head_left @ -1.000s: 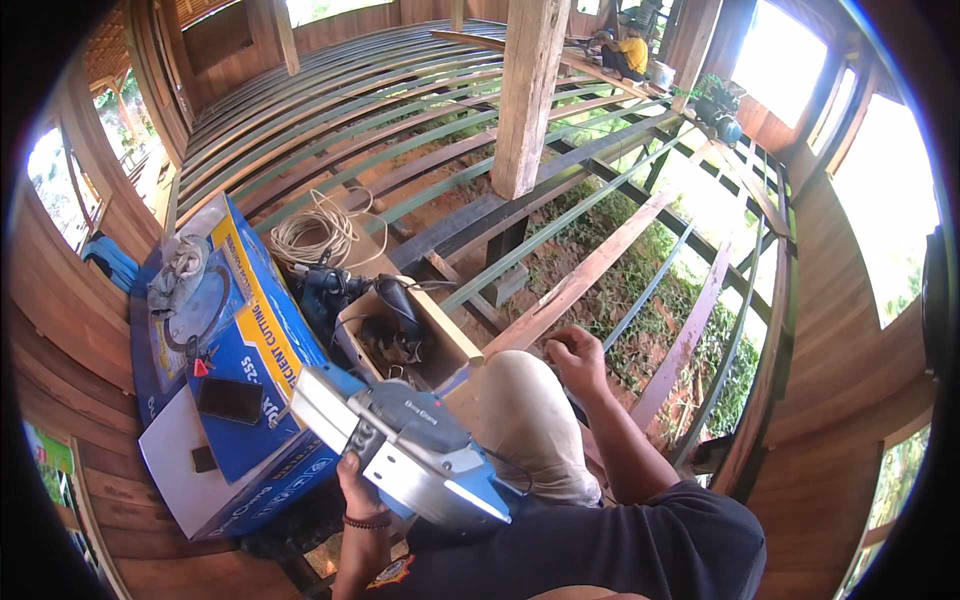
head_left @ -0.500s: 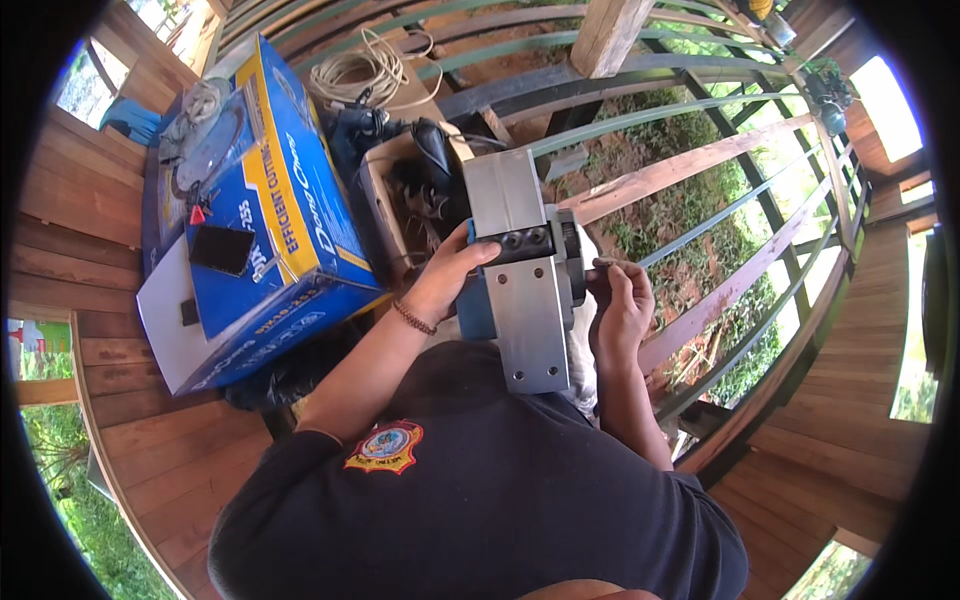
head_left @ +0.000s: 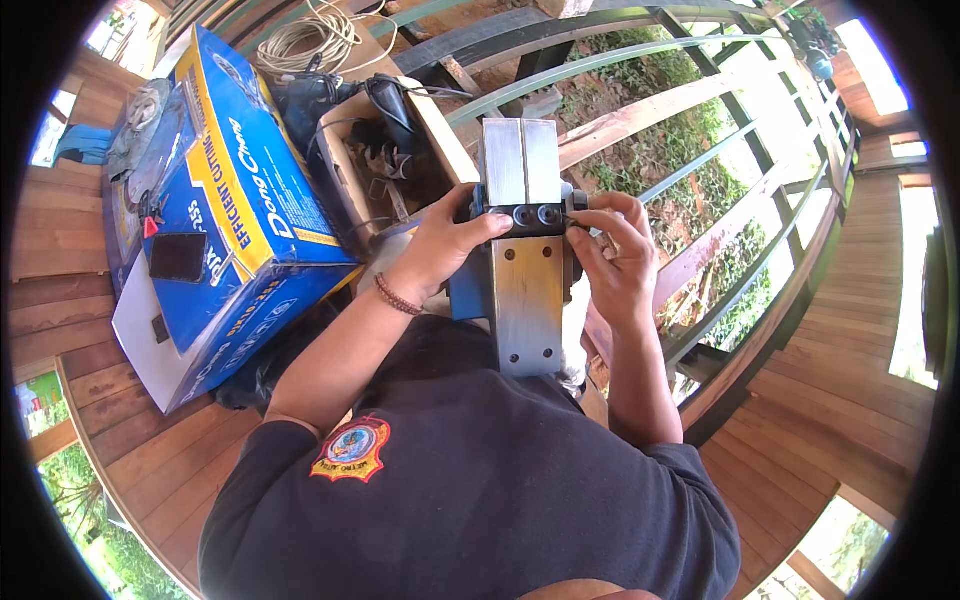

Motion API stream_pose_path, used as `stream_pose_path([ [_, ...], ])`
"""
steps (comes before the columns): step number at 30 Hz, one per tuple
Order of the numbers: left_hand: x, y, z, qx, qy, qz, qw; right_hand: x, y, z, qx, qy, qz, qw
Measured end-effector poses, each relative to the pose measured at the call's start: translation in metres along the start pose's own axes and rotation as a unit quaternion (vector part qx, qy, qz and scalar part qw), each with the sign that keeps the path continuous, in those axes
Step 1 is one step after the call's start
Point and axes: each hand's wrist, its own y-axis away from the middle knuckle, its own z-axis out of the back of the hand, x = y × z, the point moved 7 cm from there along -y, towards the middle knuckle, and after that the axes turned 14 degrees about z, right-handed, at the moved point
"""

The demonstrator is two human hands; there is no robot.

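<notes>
An electric hand planer [head_left: 528, 295] with a blue body lies in front of me, its silvery sole plates facing up. Between the plates sits the black cutter block [head_left: 537, 217], with bolt heads showing. My left hand [head_left: 440, 245] is wrapped round the planer's left side, its thumb pressed on the edge of the cutter block. At the opposite end of the block, my right hand [head_left: 622, 250] has thumb and forefinger pinched together. Whatever small thing those fingers hold is too hidden to name.
To the left stands a big blue and yellow carton [head_left: 235, 210] with a dark flat square [head_left: 178, 258] on it. Beyond the planer are an open box [head_left: 345, 110] of tools and a coiled pale cable [head_left: 308, 38]. Open floor beams [head_left: 650, 105] run over bare ground at right.
My right hand has moved up and left, bringing its pinched fingers to the end of the cutter block. The planer now stands straighter in view, and my left hand still holds it.
</notes>
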Motion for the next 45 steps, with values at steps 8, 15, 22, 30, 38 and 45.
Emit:
stream_pose_path([
  [8, -0.003, -0.001, -0.019, 0.007, 0.029, -0.042, 0.999, -0.005, -0.001, 0.004, 0.061, 0.025, -0.027, 0.997],
  [15, -0.002, -0.003, -0.025, -0.004, -0.017, -0.085, 0.996, -0.005, 0.003, 0.009, 0.072, 0.078, 0.009, 0.994],
  [22, -0.006, -0.01, -0.031, 0.021, -0.028, -0.119, 0.992, 0.022, -0.005, 0.011, 0.077, 0.205, 0.129, 0.967],
  [30, -0.001, -0.016, -0.037, 0.016, -0.014, -0.081, 0.997, 0.034, -0.009, -0.001, 0.152, 0.348, 0.171, 0.909],
  [38, 0.005, -0.015, -0.028, 0.024, -0.007, -0.08, 0.996, 0.035, -0.021, -0.014, 0.244, 0.368, 0.157, 0.883],
  [45, 0.008, -0.024, -0.031, 0.037, -0.009, -0.069, 0.997, 0.028, -0.022, -0.017, 0.321, 0.377, 0.164, 0.853],
])
